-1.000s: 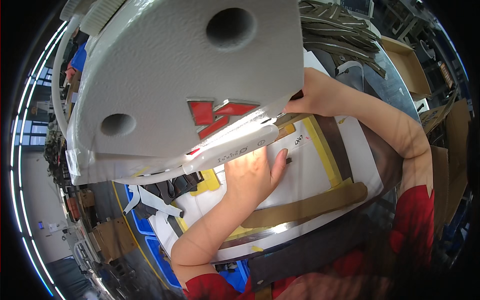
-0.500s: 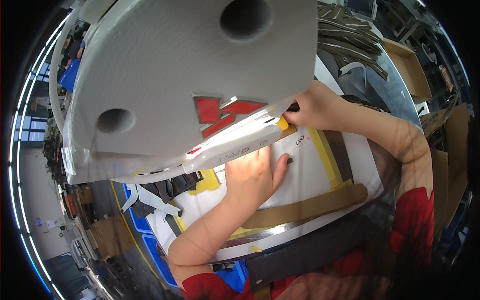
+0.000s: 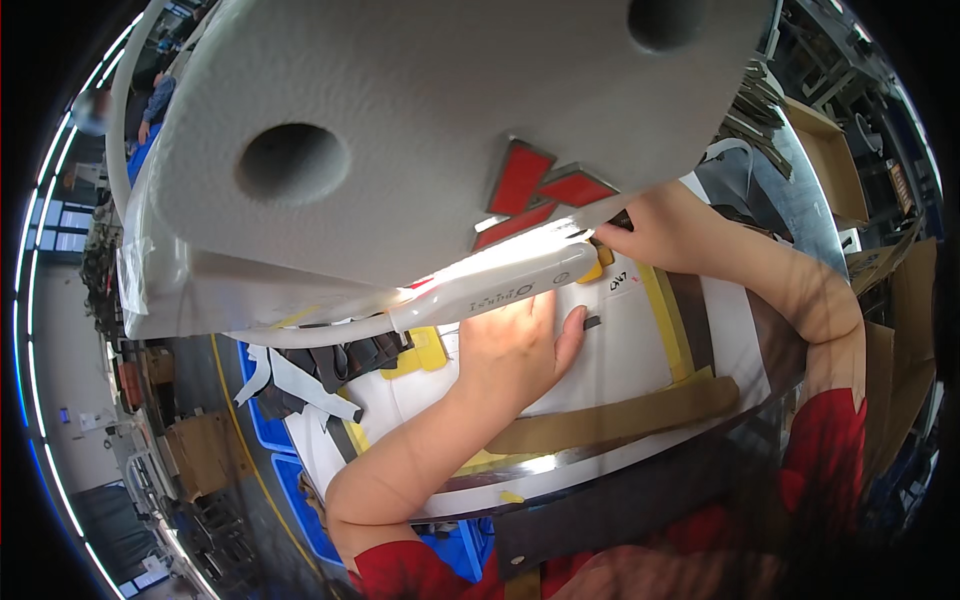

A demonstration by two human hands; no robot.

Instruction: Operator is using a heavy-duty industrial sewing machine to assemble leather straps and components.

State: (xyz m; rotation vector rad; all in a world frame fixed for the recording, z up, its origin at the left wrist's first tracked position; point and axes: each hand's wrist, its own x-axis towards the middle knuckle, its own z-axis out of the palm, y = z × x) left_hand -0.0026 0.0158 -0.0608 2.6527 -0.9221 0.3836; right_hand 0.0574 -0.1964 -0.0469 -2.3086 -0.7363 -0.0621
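Observation:
The grey-white head of a sewing machine [image 3: 420, 150], with a red emblem, covers much of the upper view. A lit white lamp bar [image 3: 500, 290] runs along its lower edge. My left hand [image 3: 510, 350] lies flat on the white work surface [image 3: 570, 390], thumb apart, its fingertips hidden under the lamp. Beside the thumb is a small dark scrap [image 3: 592, 322]. My right hand [image 3: 665, 225] reaches in at the machine's right, fingers bent at a dark piece; most of them are hidden. Below that hand sits a yellow-orange part [image 3: 596, 268].
A brown strip [image 3: 620, 415] lies along the near edge. Yellow tape [image 3: 665, 320] crosses the surface on the right. At left are a yellow piece [image 3: 420, 352], dark strips [image 3: 345, 365] and blue bins [image 3: 300, 500]. Cardboard boxes [image 3: 825, 160] stand at right.
The machine head appears shifted to the right and larger as my view moves. Both hands stay nearly in place on the work.

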